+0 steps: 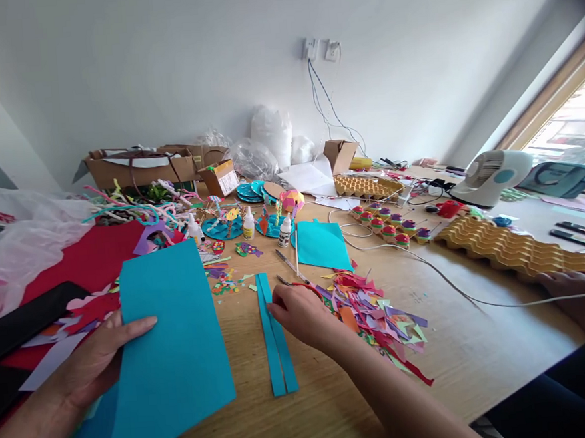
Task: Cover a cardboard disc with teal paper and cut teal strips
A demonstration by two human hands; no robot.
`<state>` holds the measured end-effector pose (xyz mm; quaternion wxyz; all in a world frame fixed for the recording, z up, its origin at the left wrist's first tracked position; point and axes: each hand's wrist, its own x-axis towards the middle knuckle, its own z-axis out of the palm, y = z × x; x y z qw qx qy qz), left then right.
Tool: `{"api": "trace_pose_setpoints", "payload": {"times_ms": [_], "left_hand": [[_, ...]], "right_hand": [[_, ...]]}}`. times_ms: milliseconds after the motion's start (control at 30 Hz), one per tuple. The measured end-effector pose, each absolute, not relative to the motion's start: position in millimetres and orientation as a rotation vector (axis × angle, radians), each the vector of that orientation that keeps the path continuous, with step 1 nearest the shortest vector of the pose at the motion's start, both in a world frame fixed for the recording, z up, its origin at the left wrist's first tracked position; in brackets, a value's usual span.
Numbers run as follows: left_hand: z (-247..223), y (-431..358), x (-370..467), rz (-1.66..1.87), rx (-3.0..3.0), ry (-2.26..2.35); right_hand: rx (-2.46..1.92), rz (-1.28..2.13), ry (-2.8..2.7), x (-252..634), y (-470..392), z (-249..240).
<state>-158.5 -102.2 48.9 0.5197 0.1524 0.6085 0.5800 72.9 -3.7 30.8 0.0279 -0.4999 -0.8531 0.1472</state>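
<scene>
My left hand (106, 355) grips a large sheet of teal paper (173, 334) by its left edge, thumb on top, and holds it tilted over the table. Two narrow teal paper strips (276, 353) lie side by side on the wood. My right hand (299, 312) is closed, its thumb and forefinger pinching at the right strip's upper part. Just behind it are scissors (302, 284) with red handles, partly hidden by the hand. A pile of colourful paper scraps (373, 307) lies to its right. Farther back lies another teal sheet (321, 243) with a thin white stick on it.
Glue bottles (248, 223) stand beside decorated blue discs (223, 228). Egg cartons (515, 247), a white cable (441, 272) and a white fan (492, 177) occupy the right. Another person's hand (573, 293) rests by the cartons. Red sheets (85, 260) and plastic bags (23, 231) lie left.
</scene>
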Motion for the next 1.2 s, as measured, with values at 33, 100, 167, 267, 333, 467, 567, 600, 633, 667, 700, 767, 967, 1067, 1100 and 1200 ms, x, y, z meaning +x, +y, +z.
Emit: {"api": "trace_pose_setpoints", "payload": {"times_ms": [33,100,167,267,333,467,567,600,633,667,700,767,967,1067,1100,1200], "left_hand": [[45.8,-100.5,-159.1,1.352,0.414,1.404],[41.3,-97.6,-158.4,1.284,0.514,1.288],[39.1,-96.1,-155.3,1.256,0.588,1.225],[39.1,-96.9,-146.7,1.231,0.659,1.210],[39.8,-99.0,-139.3,1.220,0.687,1.210],[39.9,-103.0,-128.7,1.218,0.712,1.285],[40.8,-103.4,-129.9,1.197,0.681,1.322],[41.7,-103.0,-131.5,1.196,0.660,1.319],[42.8,-102.5,-133.3,1.207,0.641,1.319],[44.0,-101.9,-134.9,1.226,0.622,1.324],[45.1,-101.3,-135.9,1.249,0.604,1.330],[46.7,-99.7,-136.1,1.294,0.573,1.339],[47.8,-93.1,-131.9,1.283,0.562,1.262],[45.3,-91.4,-137.0,1.353,0.597,1.250],[43.6,-90.9,-140.0,1.384,0.615,1.260],[37.8,-88.5,-150.7,1.497,0.660,1.273]], "right_hand": [[-1.467,0.617,-2.577,74.5,-6.5,33.9],[-1.262,1.092,-2.374,74.5,-14.1,37.6],[-1.057,1.551,-2.116,70.3,-22.4,36.4],[-0.952,1.859,-1.892,60.4,-32.1,28.2],[-0.973,1.891,-1.809,56.0,-35.5,24.4],[-1.013,1.750,-1.992,63.9,-33.2,31.6],[-1.300,0.972,-2.365,83.7,-19.9,38.9],[-1.475,0.606,-2.440,91.0,-13.5,38.7],[-1.621,0.322,-2.521,97.7,-6.8,36.9],[-1.685,0.256,-2.534,103.4,-0.2,33.6],[-1.722,0.212,-2.543,107.7,5.7,29.4],[-1.755,0.204,-2.567,111.6,14.6,20.4],[-1.781,0.220,-2.566,102.9,21.1,12.0],[-1.755,0.212,-2.495,104.5,14.5,18.5],[-1.717,0.238,-2.452,106.6,10.5,21.4],[-1.448,0.624,-2.198,114.7,-6.6,31.0]]}}
